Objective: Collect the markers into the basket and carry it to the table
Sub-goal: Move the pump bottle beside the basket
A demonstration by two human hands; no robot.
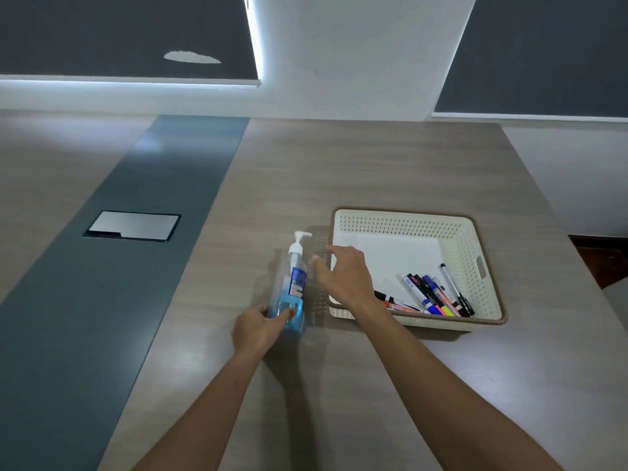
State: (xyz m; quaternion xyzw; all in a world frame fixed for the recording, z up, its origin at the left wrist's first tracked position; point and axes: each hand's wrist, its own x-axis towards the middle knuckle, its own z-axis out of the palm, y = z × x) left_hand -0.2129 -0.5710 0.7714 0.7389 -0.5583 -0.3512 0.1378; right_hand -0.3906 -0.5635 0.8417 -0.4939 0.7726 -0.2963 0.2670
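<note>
My left hand point(260, 326) curls around the base of a clear plastic pump bottle point(290, 287), thumb across its front; the bottle stands upright on the tabletop point(339, 171), half full of blue liquid, with a white pump head and a blue label. My right hand point(343, 275) hovers with its fingers loosely spread and bent, holding nothing, just over the left rim of the basket point(489, 246) and close beside the bottle's neck; whether it touches the rim I cannot tell. The basket is a shallow, rectangular cream plastic tray with rounded corners, walls pierced by rows of small holes, a slot handle in its right wall and a brown braided trim along the rim; it rests on the tabletop just right of the bottle. The markers point(431, 295) lie in a loose heap in its near right corner, slim cylinders with black, blue, white, yellow and orange barrels. The tabletop is a smooth grey wood-grain laminate with a dark teal strip point(136, 239) running down its left part, set with a flat rectangular metal plate point(134, 226).
</note>
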